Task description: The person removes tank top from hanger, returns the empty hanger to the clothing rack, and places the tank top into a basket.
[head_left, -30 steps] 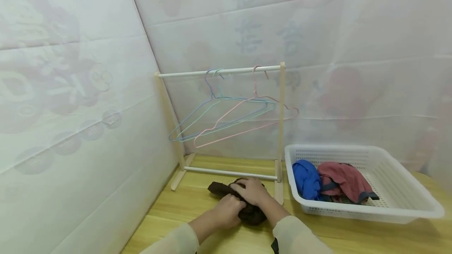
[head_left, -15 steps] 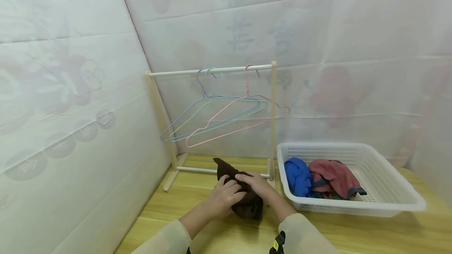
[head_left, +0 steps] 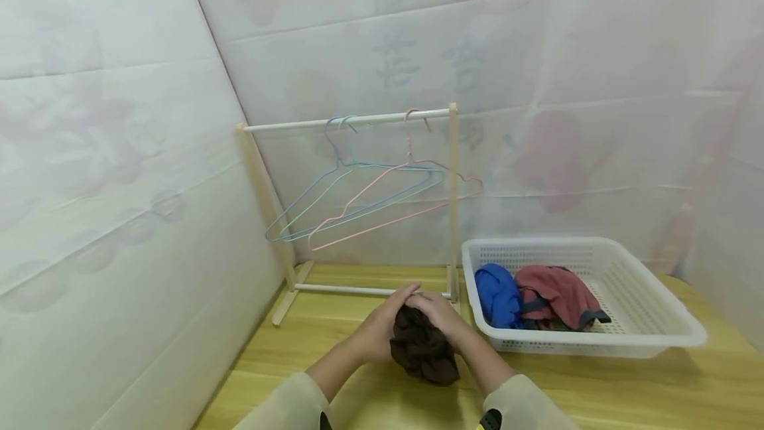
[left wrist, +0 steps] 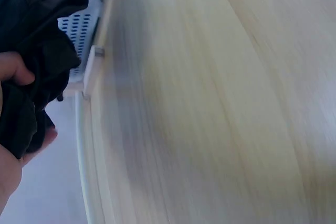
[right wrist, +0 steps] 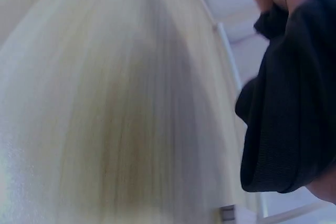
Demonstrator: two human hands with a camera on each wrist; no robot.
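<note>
A crumpled dark brown garment (head_left: 424,350) is bunched up between both hands, just over the table in front of the rack. My left hand (head_left: 377,332) grips it from the left, and my right hand (head_left: 443,317) holds its upper right side, the fingertips of both meeting at the top. Seen from the left wrist, the cloth (left wrist: 44,40) looks almost black and has a thumb pressed into its folds. In the right wrist view, a flat banded edge of the garment (right wrist: 278,150) hangs down. Parts of the fingers are hidden by the fabric.
Behind the hands stands a small rack (head_left: 452,211) with a white top rail. A blue hanger (head_left: 301,198), a green hanger (head_left: 316,203) and a pink hanger (head_left: 358,208) hang there. To the right, a white basket (head_left: 650,297) contains blue cloth (head_left: 498,294) and red cloth (head_left: 561,294).
The garment's pointed end, which stuck out to the upper left, is now gathered in between the palms. Both hands have closed together around it, and the head view has shifted slightly right.
</note>
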